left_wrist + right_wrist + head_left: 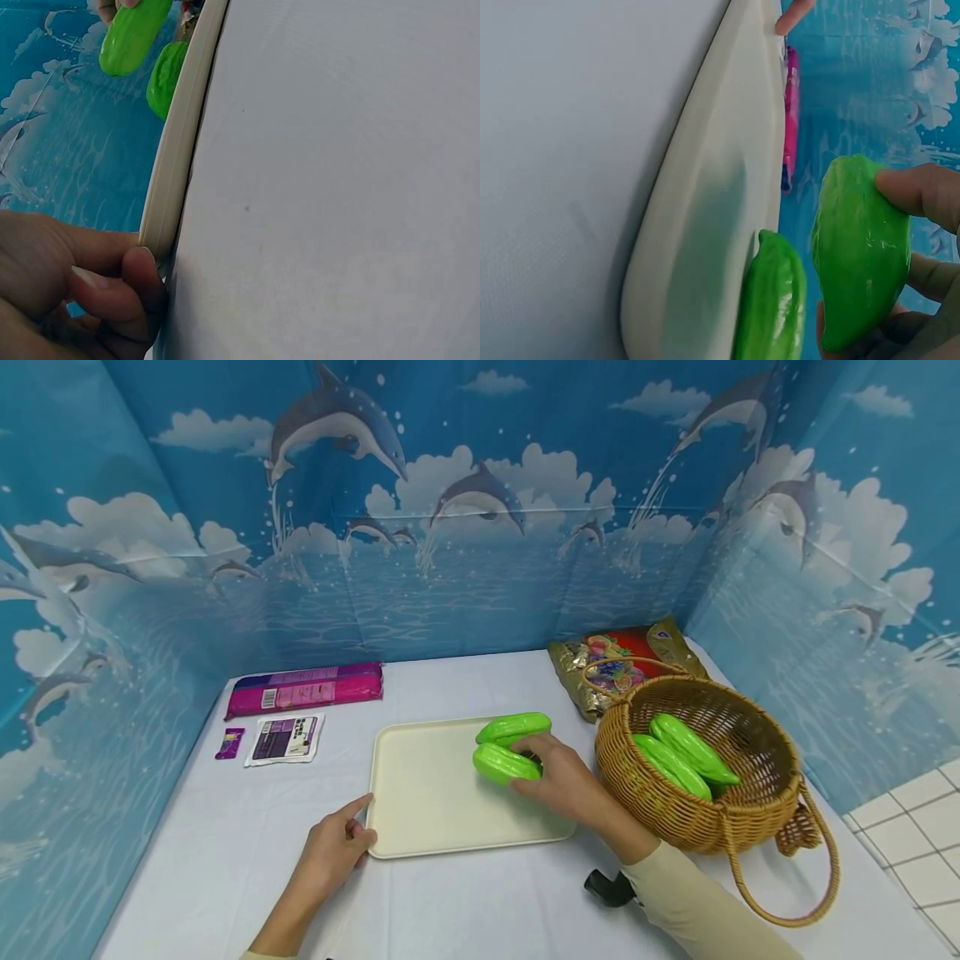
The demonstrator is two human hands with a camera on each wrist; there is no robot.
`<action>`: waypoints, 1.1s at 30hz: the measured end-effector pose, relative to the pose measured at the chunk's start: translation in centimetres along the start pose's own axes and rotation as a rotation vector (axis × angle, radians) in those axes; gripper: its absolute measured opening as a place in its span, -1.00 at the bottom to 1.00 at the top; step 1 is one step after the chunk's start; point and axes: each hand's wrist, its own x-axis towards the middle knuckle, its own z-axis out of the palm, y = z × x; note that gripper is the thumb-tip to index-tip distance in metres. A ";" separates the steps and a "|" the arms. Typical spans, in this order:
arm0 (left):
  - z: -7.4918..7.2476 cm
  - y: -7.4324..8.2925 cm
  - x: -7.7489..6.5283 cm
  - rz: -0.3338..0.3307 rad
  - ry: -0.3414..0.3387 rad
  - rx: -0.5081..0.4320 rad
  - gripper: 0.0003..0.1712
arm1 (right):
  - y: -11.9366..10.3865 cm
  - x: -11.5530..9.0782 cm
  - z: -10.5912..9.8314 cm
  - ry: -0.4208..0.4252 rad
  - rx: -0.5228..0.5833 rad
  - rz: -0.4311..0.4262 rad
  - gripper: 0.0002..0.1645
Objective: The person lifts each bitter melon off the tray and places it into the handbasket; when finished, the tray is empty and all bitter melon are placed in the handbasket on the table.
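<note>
My right hand point(562, 777) grips a glossy, bumpy green bitter melon point(862, 247) between thumb and fingers, held above the right part of the cream tray point(427, 818). Just behind it, a second bitter melon point(517, 724) lies on the tray, partly covered by the held one in the head view. At the tray's near left corner, my left hand point(330, 852) pinches the rim point(169, 187) with thumb and forefinger. Two more bitter melons point(690, 747) sit inside the wicker basket point(630, 785), right of my right forearm.
A gold and red packet point(577, 681) lies behind the basket. To the left rest a long pink packet point(307, 689), a white and purple sachet point(285, 739) and a small purple packet point(229, 743). A black object point(609, 888) shows beside my right sleeve. Dolphin-print curtains point(480, 593) surround the table.
</note>
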 end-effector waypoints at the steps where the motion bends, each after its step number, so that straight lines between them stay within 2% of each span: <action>1: 0.0 0.0 0.0 0.001 0.000 0.001 -0.33 | -0.2 -0.1 -0.1 -0.007 0.003 -0.005 -0.44; 10: -0.1 0.1 -0.1 -0.001 0.002 0.001 -0.33 | -1.3 -1.7 -1.4 -0.044 0.009 -0.092 -0.42; 20: -0.2 -0.1 0.1 0.007 0.009 0.010 -0.32 | -3.1 -3.7 -4.3 -0.076 -0.035 -0.081 -0.39; 26: -0.1 -0.1 0.0 0.007 0.011 0.004 -0.32 | -4.0 -4.9 -6.7 -0.085 -0.043 -0.076 -0.40; 33: 0.0 0.1 -0.1 -0.005 -0.010 -0.012 -0.33 | -4.5 -6.3 -10.2 -0.086 -0.108 -0.101 -0.34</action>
